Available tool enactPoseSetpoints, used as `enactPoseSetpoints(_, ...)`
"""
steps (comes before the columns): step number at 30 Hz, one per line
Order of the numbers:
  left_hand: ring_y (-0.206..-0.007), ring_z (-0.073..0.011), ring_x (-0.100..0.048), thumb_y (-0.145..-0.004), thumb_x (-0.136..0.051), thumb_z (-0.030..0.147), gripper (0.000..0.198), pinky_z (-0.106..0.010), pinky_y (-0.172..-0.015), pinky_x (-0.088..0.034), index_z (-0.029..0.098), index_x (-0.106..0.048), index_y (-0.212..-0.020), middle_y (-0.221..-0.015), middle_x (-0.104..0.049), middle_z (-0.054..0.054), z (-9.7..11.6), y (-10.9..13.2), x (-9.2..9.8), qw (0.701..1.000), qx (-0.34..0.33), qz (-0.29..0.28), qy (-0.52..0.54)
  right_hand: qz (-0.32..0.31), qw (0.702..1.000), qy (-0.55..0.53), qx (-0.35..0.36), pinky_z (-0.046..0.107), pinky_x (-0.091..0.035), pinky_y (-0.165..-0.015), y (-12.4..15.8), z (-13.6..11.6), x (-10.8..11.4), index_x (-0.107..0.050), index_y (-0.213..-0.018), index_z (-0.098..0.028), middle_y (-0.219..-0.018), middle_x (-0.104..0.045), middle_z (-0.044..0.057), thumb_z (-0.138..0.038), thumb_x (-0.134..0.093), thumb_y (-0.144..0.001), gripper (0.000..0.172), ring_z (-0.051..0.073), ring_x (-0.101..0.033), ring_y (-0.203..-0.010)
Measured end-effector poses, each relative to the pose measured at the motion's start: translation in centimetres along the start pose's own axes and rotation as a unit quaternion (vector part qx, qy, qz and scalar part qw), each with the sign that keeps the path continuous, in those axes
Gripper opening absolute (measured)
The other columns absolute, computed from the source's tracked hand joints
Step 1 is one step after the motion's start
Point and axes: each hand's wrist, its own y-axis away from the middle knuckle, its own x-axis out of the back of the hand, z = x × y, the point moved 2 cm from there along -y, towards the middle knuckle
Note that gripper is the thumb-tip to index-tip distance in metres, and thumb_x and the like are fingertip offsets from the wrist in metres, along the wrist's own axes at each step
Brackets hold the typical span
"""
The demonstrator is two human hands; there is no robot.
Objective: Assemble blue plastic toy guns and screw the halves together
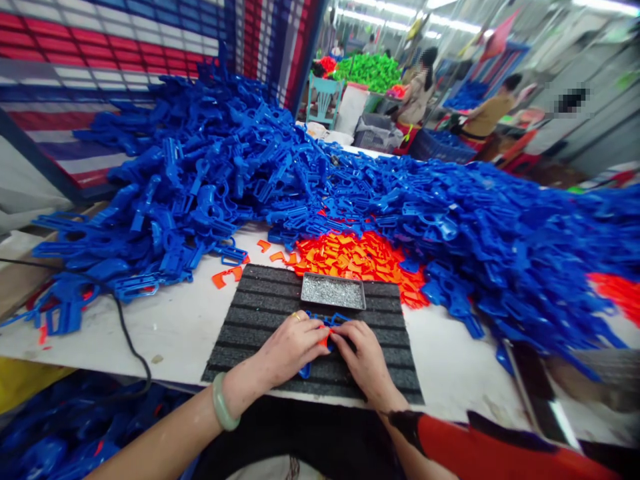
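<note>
A blue plastic toy gun half point(306, 371) lies on the dark ribbed mat point(233, 333), mostly covered by my hands. My left hand point(293, 343) is closed over it from the left, fingertips pressed together at its middle. At those fingertips shows a small orange plastic piece point(324, 338), partly hidden. From the right, my right hand point(364, 357) pinches at the orange piece with thumb and forefinger. Just beyond my hands stands a shallow tray point(333, 292) of small silvery metal parts, too small to make out singly.
Loose orange pieces point(360, 260) lie heaped behind the tray. Large piles of blue toy gun halves point(240, 147) cover the table's back and right side. A black cable point(125, 327) crosses the left. A dark flat object point(535, 387) lies at right. People point(490, 113) sit farther back.
</note>
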Motion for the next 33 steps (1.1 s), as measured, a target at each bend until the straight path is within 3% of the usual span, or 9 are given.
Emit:
enactPoseSetpoints(5,-0.090,-0.0191,-0.055,-0.097,-0.049,0.031,0.019,-0.034,-0.085,-0.044,0.018,-0.063,-0.096,-0.097,-0.063,-0.004,-0.2,0.0,-0.1,0.999,-0.015,-0.023,-0.045,0.001,1.000,0.009,0.000,0.038,-0.048,-0.078,0.1,0.1,-0.2,-0.066,-0.092,-0.024,-0.091,-0.068,0.005,-0.032,-0.054,-0.094,0.015,0.022,-0.060,-0.086)
enactPoseSetpoints(12,-0.089,-0.0233,-0.053,-0.096,-0.049,0.023,0.015,-0.036,-0.077,-0.046,0.013,-0.060,-0.100,-0.096,-0.059,-0.009,0.7,0.1,-0.3,0.984,-0.044,-0.036,-0.169,0.002,0.999,0.037,0.003,0.037,-0.047,-0.079,0.2,-0.4,-0.4,-0.066,-0.091,-0.022,-0.091,-0.067,0.005,-0.027,-0.055,-0.093,0.011,0.021,-0.058,-0.087)
enactPoseSetpoints(18,-0.088,-0.0219,-0.054,-0.096,-0.051,0.029,0.019,-0.035,-0.076,-0.045,0.016,-0.062,-0.105,-0.098,-0.061,-0.008,0.1,0.1,-0.3,0.981,-0.061,-0.027,-0.181,0.006,0.998,0.062,0.013,0.036,-0.047,-0.078,0.1,-0.4,-0.4,-0.068,-0.090,-0.021,-0.089,-0.066,0.004,-0.024,-0.056,-0.093,0.012,0.020,-0.057,-0.084)
enactPoseSetpoints(22,-0.105,-0.0260,-0.054,-0.094,-0.056,0.038,0.026,-0.042,-0.088,-0.043,0.023,-0.063,-0.113,-0.123,-0.059,-0.010,0.1,0.5,0.1,0.976,-0.001,0.012,-0.218,0.012,0.997,0.069,0.028,0.036,-0.048,-0.077,0.1,-0.2,-0.3,-0.068,-0.096,-0.022,-0.090,-0.065,0.005,-0.026,-0.056,-0.093,0.014,0.020,-0.056,-0.084)
enactPoseSetpoints(27,-0.132,-0.0305,-0.040,-0.092,-0.055,0.046,0.037,-0.048,-0.107,-0.032,0.023,-0.063,-0.119,-0.140,-0.052,-0.011,1.6,1.8,-0.3,0.980,0.052,0.040,-0.188,0.012,0.996,0.078,0.051,0.037,-0.051,-0.076,0.1,-0.3,-0.6,-0.069,-0.096,-0.021,-0.088,-0.065,0.006,-0.026,-0.054,-0.094,0.016,0.021,-0.057,-0.083)
enactPoseSetpoints(30,-0.133,-0.0322,-0.038,-0.092,-0.055,0.044,0.039,-0.050,-0.107,-0.034,0.024,-0.061,-0.124,-0.146,-0.044,-0.013,2.1,2.8,-0.7,0.983,0.068,0.055,-0.163,0.009,0.995,0.062,0.077,0.037,-0.053,-0.077,0.0,-0.2,0.0,-0.068,-0.102,-0.022,-0.091,-0.066,0.006,-0.028,-0.054,-0.094,0.017,0.020,-0.059,-0.086)
enactPoseSetpoints(33,-0.126,-0.0344,-0.043,-0.090,-0.058,0.045,0.049,-0.051,-0.099,-0.043,0.024,-0.054,-0.134,-0.144,-0.039,-0.019,2.2,4.0,-1.2,0.979,0.102,0.087,-0.152,0.063,0.993,0.065,0.078,0.037,-0.054,-0.080,-0.6,1.4,2.6,-0.067,-0.108,-0.024,-0.097,-0.068,0.007,-0.032,-0.053,-0.094,0.021,0.021,-0.062,-0.091)
